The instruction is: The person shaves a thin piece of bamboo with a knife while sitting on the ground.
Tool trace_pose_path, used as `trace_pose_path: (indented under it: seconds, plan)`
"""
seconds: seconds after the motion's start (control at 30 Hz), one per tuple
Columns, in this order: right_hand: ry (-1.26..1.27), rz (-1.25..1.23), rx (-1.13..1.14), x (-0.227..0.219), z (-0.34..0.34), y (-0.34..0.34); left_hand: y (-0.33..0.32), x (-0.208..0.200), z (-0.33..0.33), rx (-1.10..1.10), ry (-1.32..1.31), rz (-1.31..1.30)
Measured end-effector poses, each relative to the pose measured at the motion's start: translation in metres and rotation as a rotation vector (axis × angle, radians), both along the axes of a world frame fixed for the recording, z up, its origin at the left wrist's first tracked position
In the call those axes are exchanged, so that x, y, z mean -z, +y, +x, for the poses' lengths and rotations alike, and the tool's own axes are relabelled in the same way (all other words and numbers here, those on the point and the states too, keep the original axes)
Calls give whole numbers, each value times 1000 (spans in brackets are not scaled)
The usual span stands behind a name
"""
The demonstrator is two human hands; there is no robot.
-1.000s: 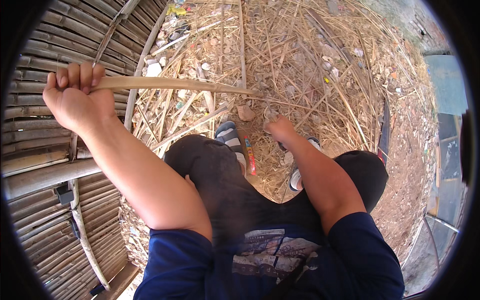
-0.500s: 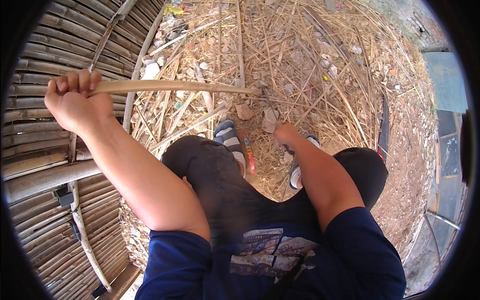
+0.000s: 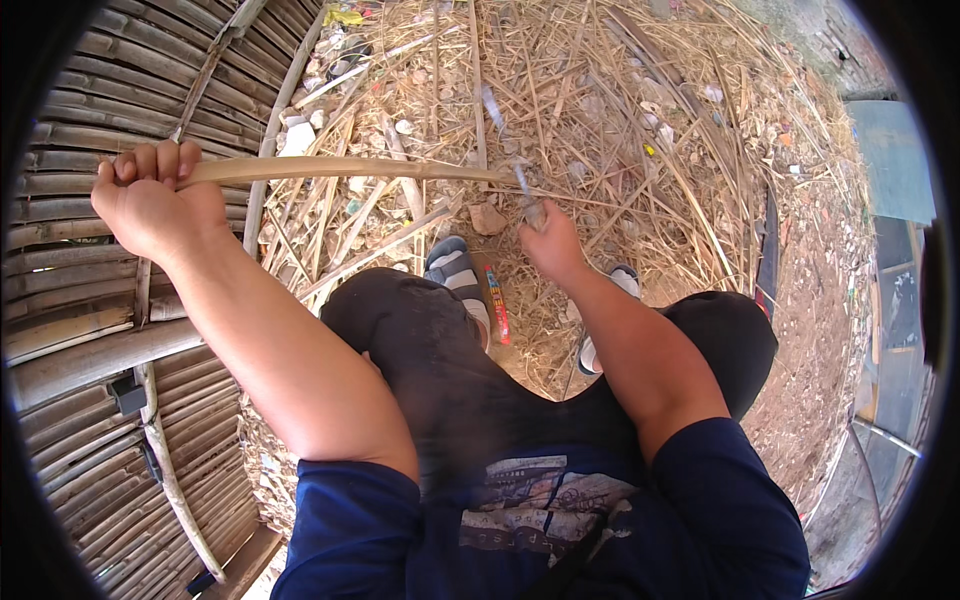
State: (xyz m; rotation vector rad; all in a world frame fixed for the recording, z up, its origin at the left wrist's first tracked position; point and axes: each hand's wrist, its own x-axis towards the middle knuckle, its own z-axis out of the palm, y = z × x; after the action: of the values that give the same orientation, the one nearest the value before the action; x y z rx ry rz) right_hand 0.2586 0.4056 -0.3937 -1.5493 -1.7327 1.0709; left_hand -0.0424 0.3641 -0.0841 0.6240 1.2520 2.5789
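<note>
Since half a second ago, our right hand (image 3: 553, 243) has shifted toward 11 o'clock, and its tool (image 3: 522, 182) now shows as a pale, broken blur. Our left hand (image 3: 160, 205) and the strip (image 3: 330, 170) sit almost as they were.

The strip, tan and slightly bowed, crosses our view from about 10 o'clock to just past 12. Left fingers curl round its 9 o'clock end, gripping it. Its 3 o'clock end meets the tool's blur; whether they touch, we cannot tell. Right fingers are closed on the tool's near end.

Just off the right hand, at its 9 o'clock, a brown stone (image 3: 488, 220) lies on the ground. From the stone, our left sandal (image 3: 452, 265) is at 7 o'clock and a red packet (image 3: 501, 315) at 6, between our feet.

Farther out: straw (image 3: 560, 60) scattered at 12 o'clock, bamboo wall (image 3: 80, 230) at 9, blue-grey board (image 3: 895, 160) at 2.
</note>
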Motion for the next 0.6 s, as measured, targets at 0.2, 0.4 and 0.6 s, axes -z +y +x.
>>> trace_pose_path:
  seconds: [0.2,0.4,0.6]
  plan:
    - [167,134,209,-44,-6,32,1,0,1,-26,-27,6]
    - [183,220,25,-78,-16,32,0,2,-2,-49,-31,-2]
    - [-165,-117,-319,-41,-13,7,0,0,0,-87,-43,-8]
